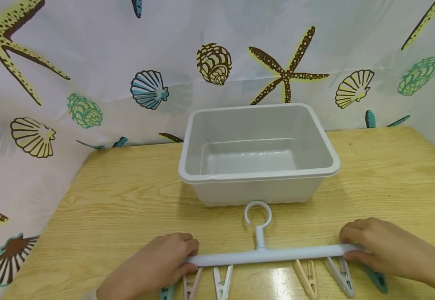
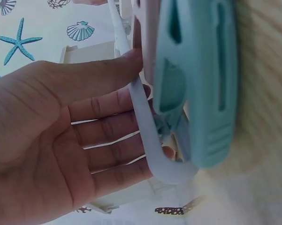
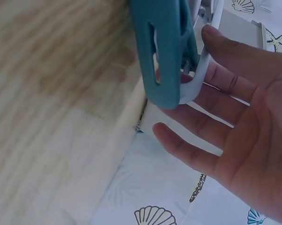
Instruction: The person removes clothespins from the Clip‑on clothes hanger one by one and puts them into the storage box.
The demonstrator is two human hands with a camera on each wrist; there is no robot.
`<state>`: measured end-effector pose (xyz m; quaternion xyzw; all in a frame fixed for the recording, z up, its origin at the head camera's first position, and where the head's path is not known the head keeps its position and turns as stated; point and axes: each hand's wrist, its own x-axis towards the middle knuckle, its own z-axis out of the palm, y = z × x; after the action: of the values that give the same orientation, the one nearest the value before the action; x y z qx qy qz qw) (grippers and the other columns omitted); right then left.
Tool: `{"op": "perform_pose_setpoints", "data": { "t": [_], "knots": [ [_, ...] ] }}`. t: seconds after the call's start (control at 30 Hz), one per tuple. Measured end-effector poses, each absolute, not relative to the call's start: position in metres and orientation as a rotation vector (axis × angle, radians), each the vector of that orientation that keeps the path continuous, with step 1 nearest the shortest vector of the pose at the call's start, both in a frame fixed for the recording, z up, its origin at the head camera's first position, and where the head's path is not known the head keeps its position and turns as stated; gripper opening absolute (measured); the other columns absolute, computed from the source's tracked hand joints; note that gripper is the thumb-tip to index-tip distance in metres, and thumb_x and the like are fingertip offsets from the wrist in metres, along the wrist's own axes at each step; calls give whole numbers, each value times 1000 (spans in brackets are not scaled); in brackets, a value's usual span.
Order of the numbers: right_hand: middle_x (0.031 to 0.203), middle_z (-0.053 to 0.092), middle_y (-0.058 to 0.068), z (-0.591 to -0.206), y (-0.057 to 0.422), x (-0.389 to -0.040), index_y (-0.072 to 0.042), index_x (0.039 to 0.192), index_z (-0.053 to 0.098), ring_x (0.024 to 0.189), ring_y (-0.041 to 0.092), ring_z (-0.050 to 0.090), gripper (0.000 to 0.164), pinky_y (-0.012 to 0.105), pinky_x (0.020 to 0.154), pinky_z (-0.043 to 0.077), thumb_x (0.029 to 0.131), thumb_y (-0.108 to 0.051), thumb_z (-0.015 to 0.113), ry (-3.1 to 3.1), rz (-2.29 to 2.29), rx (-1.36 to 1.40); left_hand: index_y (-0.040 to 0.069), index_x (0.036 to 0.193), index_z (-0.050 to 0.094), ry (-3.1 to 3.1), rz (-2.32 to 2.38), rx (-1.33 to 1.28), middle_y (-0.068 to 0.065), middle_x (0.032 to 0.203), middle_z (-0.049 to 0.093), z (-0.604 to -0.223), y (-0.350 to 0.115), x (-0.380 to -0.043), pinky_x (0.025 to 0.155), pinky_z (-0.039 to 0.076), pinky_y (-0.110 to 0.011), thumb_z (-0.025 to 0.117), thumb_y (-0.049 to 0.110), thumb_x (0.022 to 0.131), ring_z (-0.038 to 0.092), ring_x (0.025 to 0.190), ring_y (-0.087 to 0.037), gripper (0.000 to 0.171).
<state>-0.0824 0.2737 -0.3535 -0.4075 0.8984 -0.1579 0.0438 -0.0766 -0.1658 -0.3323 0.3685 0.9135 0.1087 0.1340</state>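
Observation:
A white clip hanger [image 1: 232,258] with a round open hook [image 1: 258,204] spans the space between both hands. At its left end, my left hand [image 1: 157,260] grips the bar between thumb and fingers; a light teal clothespin [image 2: 211,93] hangs close beside the fingertips in the left wrist view. The right end of the bar is pinched by my right hand [image 1: 393,250], next to a darker teal clothespin [image 3: 162,51]. Along the bar between them hang a pink clothespin [image 1: 192,287], a white one, a beige clothespin [image 1: 308,280] and a grey one.
Just beyond the hook stands a light grey plastic bin [image 1: 255,191], its inside bare. Under everything lies a wood-grain table [image 1: 127,200]. A white curtain [image 1: 101,50] printed with shells and starfish closes off the back and sides.

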Motion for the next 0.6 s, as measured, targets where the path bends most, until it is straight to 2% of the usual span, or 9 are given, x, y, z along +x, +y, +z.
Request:
{"op": "perform_pose_setpoints", "data": {
  "t": [0.23,0.4,0.6],
  "knots": [
    [89,64,-14,-346,275,-78,-22,95,64,72,-5,53,16,21,55,46,85,-29,74,2709,-528,-1124,13,82,60,2722,309,1109,10,78,51,-325,-167,-74,56,44,-22,75,21,85,44,65,-2,17],
    [89,63,-15,-343,277,-77,-23,97,62,72,-6,50,16,22,54,44,86,-29,73,2716,-549,-1147,13,87,63,2702,336,1024,10,81,53,-317,-167,-74,58,45,-20,73,21,87,45,66,-1,13],
    [89,61,-17,-340,281,-73,-23,95,61,71,-8,47,18,21,53,42,84,-24,75,2752,-576,-1233,13,89,62,2696,351,1061,10,84,54,-311,-166,-72,57,45,-19,72,22,88,46,67,1,13]
  ]
}}
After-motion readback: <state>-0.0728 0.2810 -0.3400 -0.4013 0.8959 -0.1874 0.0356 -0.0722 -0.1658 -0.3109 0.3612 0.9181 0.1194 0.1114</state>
